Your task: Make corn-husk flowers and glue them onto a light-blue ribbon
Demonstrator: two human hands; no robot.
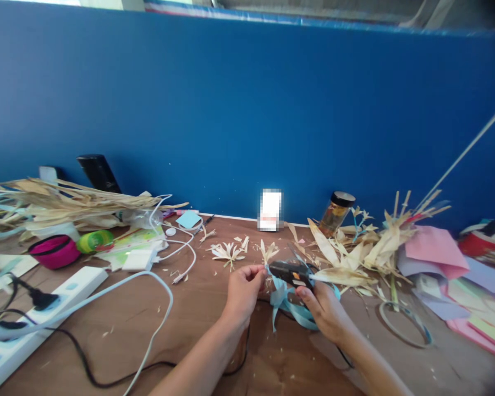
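Note:
My right hand (324, 308) is wrapped round the handle of a black glue gun (286, 271), whose nozzle points left. Close to that nozzle, my left hand (245, 289) has its thumb and fingers pinched together. A small pale husk flower (268, 250) rises just beyond the left fingertips; it appears to be in that pinch, though its base is hidden. Beneath the glue gun lies a loose light-blue ribbon (286, 302). Another flower of dried husk (227, 253) rests on the table to the left.
Dried husks (352, 264) and a lidded jar (336, 213) stand right of centre, coloured papers (433, 246) farther right. On the left are a power strip (76, 294), cables, a magenta pouch (55, 251) and a husk pile (86, 201). A blue partition (231, 110) closes the back.

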